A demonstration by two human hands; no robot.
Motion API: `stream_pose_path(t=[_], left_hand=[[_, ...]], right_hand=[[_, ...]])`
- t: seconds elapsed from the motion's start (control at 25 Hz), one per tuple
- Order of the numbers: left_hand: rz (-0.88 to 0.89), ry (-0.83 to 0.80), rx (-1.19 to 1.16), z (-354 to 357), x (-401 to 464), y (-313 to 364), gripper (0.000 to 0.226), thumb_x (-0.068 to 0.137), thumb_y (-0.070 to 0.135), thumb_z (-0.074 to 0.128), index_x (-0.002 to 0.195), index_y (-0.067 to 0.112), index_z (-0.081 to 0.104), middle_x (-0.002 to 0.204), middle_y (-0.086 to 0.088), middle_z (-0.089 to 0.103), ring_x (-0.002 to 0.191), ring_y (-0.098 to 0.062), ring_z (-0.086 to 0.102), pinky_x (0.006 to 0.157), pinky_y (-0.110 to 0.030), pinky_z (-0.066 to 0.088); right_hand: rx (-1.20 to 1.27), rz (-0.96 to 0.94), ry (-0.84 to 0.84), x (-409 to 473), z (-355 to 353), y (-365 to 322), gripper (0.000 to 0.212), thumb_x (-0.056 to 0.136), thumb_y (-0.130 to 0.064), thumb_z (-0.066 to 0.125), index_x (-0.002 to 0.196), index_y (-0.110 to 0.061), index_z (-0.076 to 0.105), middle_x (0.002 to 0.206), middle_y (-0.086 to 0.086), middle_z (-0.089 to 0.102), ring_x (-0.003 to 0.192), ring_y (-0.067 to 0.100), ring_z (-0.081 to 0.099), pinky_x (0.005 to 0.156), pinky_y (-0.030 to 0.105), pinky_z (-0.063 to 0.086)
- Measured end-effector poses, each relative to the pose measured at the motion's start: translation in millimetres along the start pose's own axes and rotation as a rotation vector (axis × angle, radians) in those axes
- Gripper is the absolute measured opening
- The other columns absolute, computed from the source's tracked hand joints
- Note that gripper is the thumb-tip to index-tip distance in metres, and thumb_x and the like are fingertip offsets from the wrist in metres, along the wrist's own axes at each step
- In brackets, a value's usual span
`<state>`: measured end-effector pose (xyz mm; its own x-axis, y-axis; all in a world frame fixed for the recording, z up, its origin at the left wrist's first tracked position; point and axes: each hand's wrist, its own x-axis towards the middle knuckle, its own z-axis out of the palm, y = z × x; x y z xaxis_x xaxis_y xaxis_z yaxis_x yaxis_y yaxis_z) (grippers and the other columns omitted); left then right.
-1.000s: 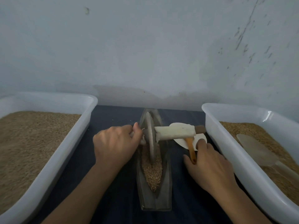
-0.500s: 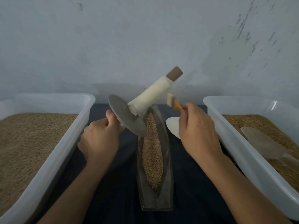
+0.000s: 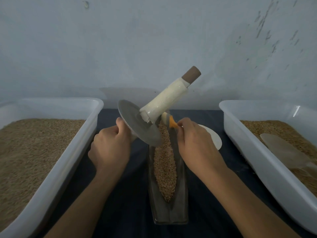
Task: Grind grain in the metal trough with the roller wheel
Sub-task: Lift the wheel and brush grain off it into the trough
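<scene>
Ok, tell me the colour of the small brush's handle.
Orange, on the brush pinched in the right hand; the head view shows it.

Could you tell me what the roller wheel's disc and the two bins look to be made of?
The disc looks like dull grey metal: thin, matte, faint sheen. The left bin and right bin look like white plastic: smooth, slightly translucent walls with rounded rims, a glossy highlight on the right one.

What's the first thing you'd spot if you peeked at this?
In the middle, the left hand holds up a tilted roller wheel, its pale handle pointing at the wall. Beneath lies the metal trough with a strip of grain, and the right hand holds a small orange-handled brush. White tubs of grain sit either side.
</scene>
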<state>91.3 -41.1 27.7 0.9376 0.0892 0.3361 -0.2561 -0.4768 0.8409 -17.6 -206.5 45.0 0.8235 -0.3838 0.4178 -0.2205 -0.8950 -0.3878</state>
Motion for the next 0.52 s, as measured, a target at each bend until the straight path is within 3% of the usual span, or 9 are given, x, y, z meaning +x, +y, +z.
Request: stream_pose_path(t=[0.16,0.28,0.4,0.52], left_hand=[[0.024,0.003,0.007,5,0,-5,0.068,0.105,0.057,0.034,0.048,0.023,0.048,0.046,0.008,0.045,0.048,-0.013,0.05,0.06,-0.028,0.031],[0.021,0.017,0.017,7,0,-6,0.068,0.104,0.055,0.034,0.052,0.018,0.055,0.05,0.003,0.051,0.052,-0.015,0.056,0.06,-0.027,0.033],[0.012,0.012,0.009,5,-1,-5,0.066,0.106,0.052,0.036,0.05,0.018,0.048,0.048,0.004,0.046,0.049,-0.015,0.049,0.058,-0.029,0.03],[0.0,0.002,0.021,2,-1,-5,0.066,0.106,0.053,0.036,0.05,0.019,0.04,0.048,0.005,0.04,0.048,-0.015,0.043,0.057,-0.03,0.028]], right_hand=[[0.0,-0.015,-0.05,-17,-8,5,0.023,0.109,-0.029,0.044,0.113,-0.019,0.064,0.082,-0.009,0.06,0.073,0.008,0.059,0.069,0.032,0.054],[0.02,-0.057,0.045,-26,-26,7,0.019,0.104,-0.029,0.051,0.104,-0.021,0.068,0.07,-0.015,0.055,0.06,0.004,0.056,0.054,0.023,0.046],[0.007,-0.092,0.126,-12,-33,5,0.02,0.104,-0.027,0.05,0.103,-0.017,0.067,0.07,-0.013,0.055,0.058,0.006,0.055,0.052,0.027,0.045],[0.018,-0.067,0.085,7,-25,-5,0.021,0.108,-0.026,0.049,0.109,-0.013,0.065,0.078,-0.004,0.06,0.067,0.01,0.057,0.058,0.033,0.047]])
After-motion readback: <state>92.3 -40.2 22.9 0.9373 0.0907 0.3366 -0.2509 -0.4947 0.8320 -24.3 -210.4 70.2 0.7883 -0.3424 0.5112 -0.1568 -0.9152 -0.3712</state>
